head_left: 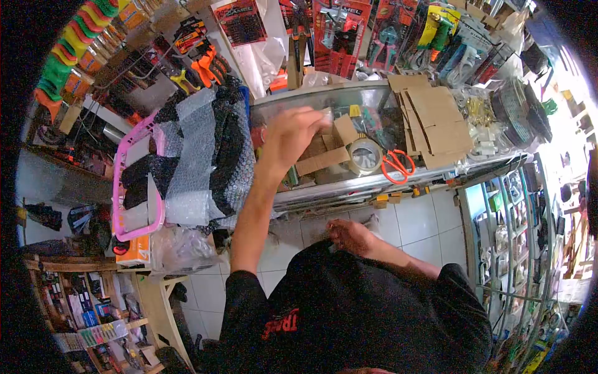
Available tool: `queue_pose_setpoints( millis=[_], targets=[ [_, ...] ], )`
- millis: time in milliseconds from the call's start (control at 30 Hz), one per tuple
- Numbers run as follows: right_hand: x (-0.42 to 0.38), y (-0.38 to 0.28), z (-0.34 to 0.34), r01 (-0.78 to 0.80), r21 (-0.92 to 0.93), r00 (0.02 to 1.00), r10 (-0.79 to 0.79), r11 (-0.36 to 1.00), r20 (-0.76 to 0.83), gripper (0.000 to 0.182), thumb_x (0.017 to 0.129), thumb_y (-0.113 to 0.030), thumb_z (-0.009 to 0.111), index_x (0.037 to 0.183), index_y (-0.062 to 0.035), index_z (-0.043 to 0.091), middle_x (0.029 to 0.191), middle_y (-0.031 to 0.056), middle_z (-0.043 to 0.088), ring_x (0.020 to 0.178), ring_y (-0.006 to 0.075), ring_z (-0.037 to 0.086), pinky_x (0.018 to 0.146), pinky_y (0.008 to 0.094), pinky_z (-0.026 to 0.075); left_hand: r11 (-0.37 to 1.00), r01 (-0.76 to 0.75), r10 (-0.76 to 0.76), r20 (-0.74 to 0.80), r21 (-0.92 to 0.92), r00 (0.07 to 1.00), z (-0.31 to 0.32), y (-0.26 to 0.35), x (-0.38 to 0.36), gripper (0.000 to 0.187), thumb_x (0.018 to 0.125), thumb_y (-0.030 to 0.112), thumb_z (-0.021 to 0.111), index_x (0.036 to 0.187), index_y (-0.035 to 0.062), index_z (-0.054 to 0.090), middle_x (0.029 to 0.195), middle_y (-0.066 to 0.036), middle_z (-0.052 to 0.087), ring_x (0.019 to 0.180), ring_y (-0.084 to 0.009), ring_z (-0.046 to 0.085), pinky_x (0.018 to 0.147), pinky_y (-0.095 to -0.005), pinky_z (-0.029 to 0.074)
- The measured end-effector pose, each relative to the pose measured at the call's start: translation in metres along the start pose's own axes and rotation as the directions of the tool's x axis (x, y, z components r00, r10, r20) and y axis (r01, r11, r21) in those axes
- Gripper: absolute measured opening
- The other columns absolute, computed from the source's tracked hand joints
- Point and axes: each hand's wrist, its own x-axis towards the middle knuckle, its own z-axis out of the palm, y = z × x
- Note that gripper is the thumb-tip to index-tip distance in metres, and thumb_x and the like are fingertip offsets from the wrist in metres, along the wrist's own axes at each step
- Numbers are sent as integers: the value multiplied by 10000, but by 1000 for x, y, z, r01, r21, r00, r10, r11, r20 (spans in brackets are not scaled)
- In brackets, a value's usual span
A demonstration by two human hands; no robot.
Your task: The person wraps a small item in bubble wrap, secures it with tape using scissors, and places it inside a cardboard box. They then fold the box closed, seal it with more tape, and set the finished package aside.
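My left hand [291,138] reaches over the glass-topped counter [367,182], its thumb and fingers pinched together. A small pale bit shows at the fingertips, too blurred to name. Just right of and below this hand lies an opened small cardboard box [324,161] with its flaps up. Beside the box are a roll of clear tape [365,156] and scissors with orange handles [397,167]. My right hand [352,237] is held close in front of my black shirt [367,305], away from the counter, its fingers curled in; what they may hold is hidden.
Flattened cardboard [439,124] lies on the counter's right, near a dark cable reel [520,112]. A pink basket [118,187] and bubble wrap [193,156] crowd the left side. Packaged tools [339,37] hang behind. A stocked glass cabinet [504,230] stands at right.
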Motion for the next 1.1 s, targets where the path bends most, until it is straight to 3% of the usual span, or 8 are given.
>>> queue_pose_setpoints(
  millis=[367,567,667,767,867,967,1067,1100],
  targets=[
    [-49,-57,17,402,-450,866,-491,798,-97,202,1027,-194,545,1126,-46,639,989,1,662,855,124,594,764,278,476,967,101,-161,250,235,955,109,-66,-3,153,842,209,681,887,67,718,871,-207,702,856,-412,685,727,-531,526],
    [-63,-108,15,222,-942,540,-836,250,-95,280,959,-190,664,1194,-47,612,1076,115,657,957,226,627,807,357,511,976,122,-170,280,182,945,107,-62,-15,189,831,93,612,979,45,719,954,-251,704,904,-445,687,764,-542,541],
    [-51,-117,11,166,-974,330,-922,-156,204,339,904,-177,708,1203,-51,612,1158,181,618,1039,338,614,870,437,505,959,150,-227,335,243,915,107,-61,-18,211,833,79,600,1003,45,721,972,-262,699,920,-443,681,796,-534,537],
    [-45,-128,17,-35,-831,240,-812,-555,532,379,825,-129,758,1167,-28,630,1114,147,604,905,312,587,783,405,497,966,177,-242,432,187,869,82,-38,-20,252,858,70,573,1072,50,705,1021,-261,691,949,-436,672,834,-514,533],
    [-10,-129,-29,-36,-852,328,-812,-522,483,404,777,-123,787,1138,-26,635,1096,155,613,914,353,578,803,421,490,985,161,-145,227,-53,963,74,-37,-19,292,889,101,564,1155,59,674,1069,-257,681,981,-434,655,853,-493,531],
    [-12,-131,-31,112,-942,335,-881,-317,336,330,815,-84,774,1105,-17,633,1083,114,618,879,250,587,778,360,484,953,253,-233,131,-166,964,50,-17,-30,330,986,248,604,1242,44,649,1166,-203,696,1072,-333,688,930,-407,527],
    [-35,-130,-16,473,-868,428,-900,147,81,269,862,-53,750,1097,-10,626,1063,48,606,853,121,557,737,275,455,845,281,-252,125,-456,960,25,19,-42,294,963,188,621,1213,36,648,1070,-191,710,1011,-295,703,897,-370,543],
    [-42,-132,-13,537,-840,397,-902,75,172,215,901,-52,723,1088,-8,626,1069,5,588,833,43,513,706,212,418,807,269,-222,153,-526,963,21,26,-47,316,989,228,635,1230,23,637,1149,-138,701,1045,-212,687,931,-325,527]
  ],
)
